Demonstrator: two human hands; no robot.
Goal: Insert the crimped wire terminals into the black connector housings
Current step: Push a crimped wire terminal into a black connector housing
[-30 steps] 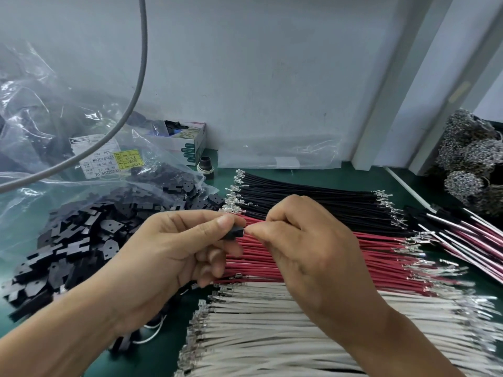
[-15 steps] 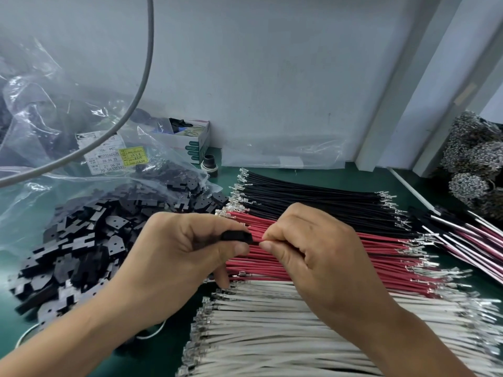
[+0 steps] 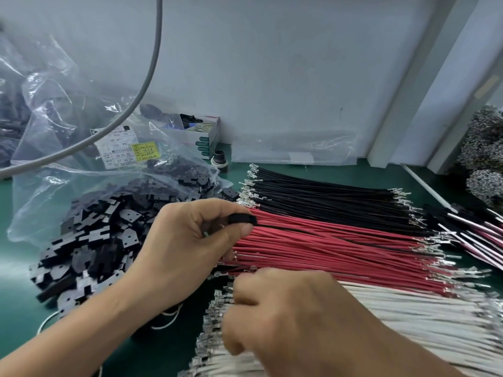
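1. Left hand (image 3: 179, 251) raised over the near ends of the red wires (image 3: 340, 248), grip clamped on a small black housing (image 3: 243, 219), pinched between thumb and forefinger.
2. Right hand (image 3: 294, 317) now low at the near ends of the white wires (image 3: 408, 317), knuckles up, fingers curled downward into the bundle; cannot tell whether that grip has a wire in it.
3. Changed within the last second: right hand pulled off the housing, where its fingertips met the left hand's a moment ago, and dropped to the white bundle. Housing unmoved in the left hand's pinch.
4. Likely meaning: one wire seated, next one being fetched, probably white. One thin black wire seems to trail rightward from the housing across the red bundle; hard to confirm.
5. Counts: two hands; one housing held; three flat bundles of wires on the green table (image 3: 16, 240), black wires (image 3: 326, 194) farthest, red in the middle, white nearest, each far too many to count.
6. Also: one heap of black housings (image 3: 89, 240) spilling from a clear bag (image 3: 68, 126) at left; one pile of finished sets (image 3: 479, 229) at right edge; one small box (image 3: 206, 137) by the wall.
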